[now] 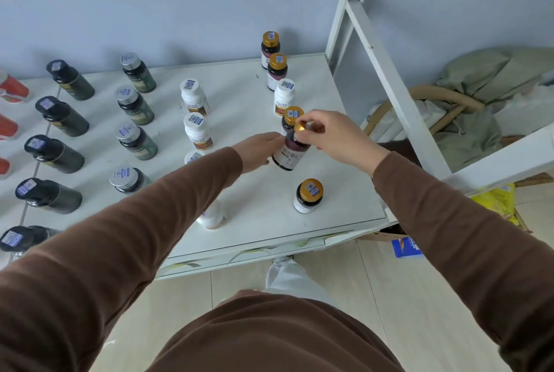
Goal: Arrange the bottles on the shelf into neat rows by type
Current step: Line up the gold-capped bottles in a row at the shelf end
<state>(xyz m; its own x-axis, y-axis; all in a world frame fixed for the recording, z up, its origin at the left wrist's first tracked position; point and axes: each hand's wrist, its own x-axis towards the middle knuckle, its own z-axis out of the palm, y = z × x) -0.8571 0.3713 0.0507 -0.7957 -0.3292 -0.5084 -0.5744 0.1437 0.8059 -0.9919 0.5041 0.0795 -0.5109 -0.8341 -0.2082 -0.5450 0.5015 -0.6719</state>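
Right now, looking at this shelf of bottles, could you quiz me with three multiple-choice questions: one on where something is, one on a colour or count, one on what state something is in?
1. Where does the white bottle that sits among the gold-capped ones stand?
A. At the shelf's front edge
B. In the right-hand row, behind the held bottle
C. On the floor

2. What colour is the cap of the bottle being held?
A. Gold
B. Silver
C. Red

3. How is the held bottle handled?
A. Lying untouched
B. One hand only
C. Both hands on it, tilted

Answers:
1 B: the white bottle stands in the row of gold-capped bottles, farther back than the held bottle.
2 A: its cap shows gold under the right hand.
3 C: the left hand holds its body while the right hand pinches the cap, and it leans.
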